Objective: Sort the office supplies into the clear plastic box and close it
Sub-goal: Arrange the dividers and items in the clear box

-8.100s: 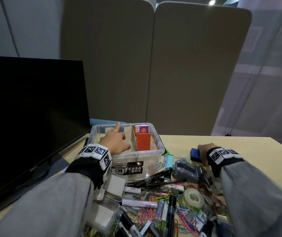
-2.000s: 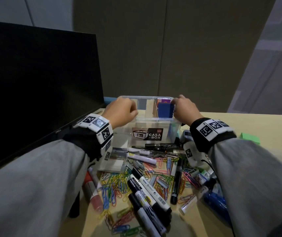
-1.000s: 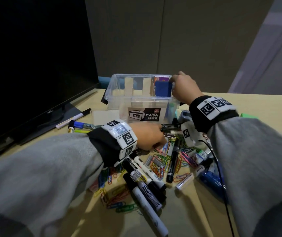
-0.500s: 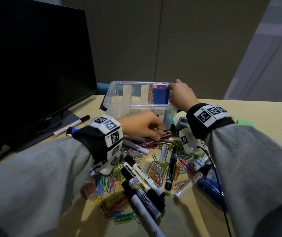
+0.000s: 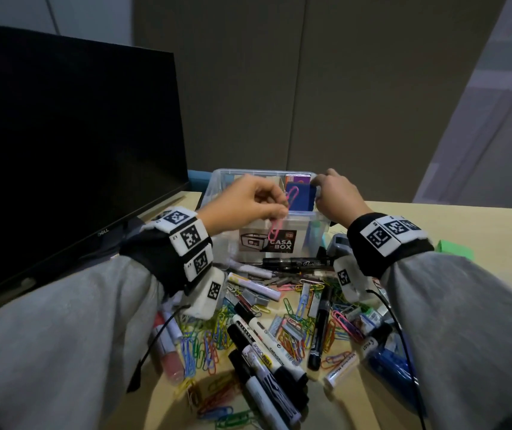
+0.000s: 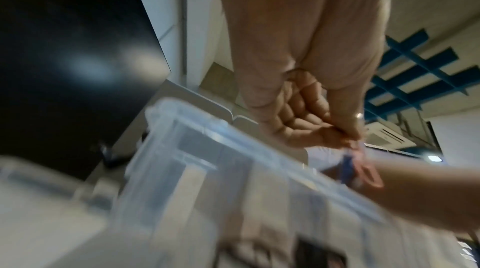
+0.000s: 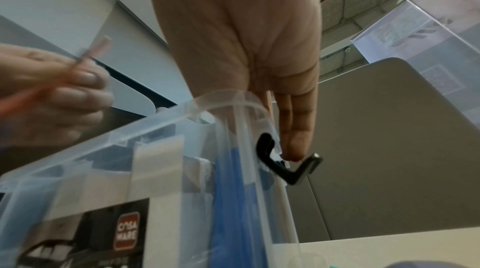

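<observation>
The left hand (image 5: 245,206) was raised above the box's (image 5: 307,226) front rim, fingers curled, thumb and forefinger pinching pink clips (image 5: 282,212) that dangled over the wall. The box stood open on the desk (image 5: 481,231). The right hand (image 5: 337,197) gripped its right rim, fingers hooked down outside by the black latch (image 7: 285,166).

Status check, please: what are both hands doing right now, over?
Left hand pinches pink paper clips over the clear box. Right hand grips the box's right rim. Box unlidded; markers unsorted.
</observation>
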Demonstrator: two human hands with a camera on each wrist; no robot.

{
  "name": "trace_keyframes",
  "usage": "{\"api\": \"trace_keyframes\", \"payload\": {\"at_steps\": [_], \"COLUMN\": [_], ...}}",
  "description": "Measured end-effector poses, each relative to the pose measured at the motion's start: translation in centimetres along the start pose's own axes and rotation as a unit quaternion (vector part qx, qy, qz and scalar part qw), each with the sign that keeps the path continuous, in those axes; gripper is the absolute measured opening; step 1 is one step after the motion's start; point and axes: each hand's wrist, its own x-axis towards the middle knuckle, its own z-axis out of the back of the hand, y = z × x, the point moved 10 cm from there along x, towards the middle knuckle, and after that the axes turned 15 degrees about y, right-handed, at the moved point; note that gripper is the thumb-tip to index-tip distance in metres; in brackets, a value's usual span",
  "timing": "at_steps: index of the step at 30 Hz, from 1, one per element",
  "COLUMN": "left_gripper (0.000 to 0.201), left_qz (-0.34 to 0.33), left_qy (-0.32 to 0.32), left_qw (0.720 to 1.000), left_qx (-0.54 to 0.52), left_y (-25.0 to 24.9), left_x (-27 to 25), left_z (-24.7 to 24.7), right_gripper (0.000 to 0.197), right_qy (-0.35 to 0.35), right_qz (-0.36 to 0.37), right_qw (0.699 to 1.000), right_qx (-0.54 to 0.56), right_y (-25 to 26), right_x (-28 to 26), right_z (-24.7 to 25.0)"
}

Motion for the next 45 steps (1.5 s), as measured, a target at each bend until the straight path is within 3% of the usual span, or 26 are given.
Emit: {"api": "trace_keyframes", "payload": {"at_steps": [3,5,8,12,14,17,20,23,25,28,32,37,41,45], "left_gripper": [0.009,0.009,0.005,0.012,0.016,0.019,0.011,0.012,0.010,0.035,0.068,0.082,0.071,0.053], "left_qz": [0.014,0.037,0.120,0.260,0.284,0.226,0.079,-0.003,0.006,0.047,0.046,0.035,0.039,0.030], "left_qy": [-0.127,-0.223,-0.263,-0.154,-0.134,-0.145,-0.117,0.064,0.190,0.303,0.333,0.402,0.393,0.394], "left_qw": [0.992,0.971,0.935,0.915,0.903,0.898,0.914,0.907,0.882,0.839,0.811,0.775,0.787,0.775], "left_qx": [0.020,0.078,0.205,0.268,0.292,0.349,0.380,0.416,0.432,0.450,0.479,0.487,0.474,0.493], "left_y": [-0.4,-0.4,0.7,4.9,5.3,3.2,-1.0,-2.8,-1.0,2.4,3.3,4.1,4.3,4.6], "left_x": [-0.6,-1.5,-1.9,-1.0,-1.1,-0.8,-0.3,0.3,0.3,-0.1,0.0,-0.7,-1.1,-2.0], "left_z": [5.2,8.4,9.9,8.1,7.5,6.5,3.3,-3.1,-7.1,-11.3,-14.1,-16.1,-15.2,-13.4], "right_gripper": [0.029,0.030,0.030,0.030,0.030,0.031,0.031,0.030,0.031,0.032,0.032,0.031,0.032,0.033], "right_qy": [0.002,0.002,0.000,-0.001,0.000,0.000,-0.001,-0.004,-0.006,-0.008,-0.010,-0.013,-0.012,-0.013], "right_qz": [-0.005,-0.008,-0.008,-0.007,-0.003,0.001,-0.005,-0.006,-0.005,-0.008,-0.007,-0.006,-0.007,-0.008], "right_qw": [1.000,1.000,1.000,1.000,1.000,1.000,1.000,1.000,1.000,1.000,1.000,1.000,1.000,1.000], "right_qx": [0.005,0.005,0.007,0.008,0.007,0.004,-0.001,-0.004,-0.006,0.001,0.001,0.008,0.013,0.013], "right_y": [-0.2,-0.3,-0.3,-0.3,-0.2,0.1,0.0,-0.1,-0.1,-0.2,-0.3,-0.4,-0.7,-0.7], "right_x": [0.2,0.2,0.2,0.0,-0.1,-0.4,-0.4,-0.4,-0.4,-0.3,-0.3,-0.3,-0.1,0.1], "right_z": [-0.2,-0.3,-0.3,-0.3,-0.3,-0.3,-0.1,0.0,0.0,0.0,0.0,0.0,-0.1,-0.2]}}
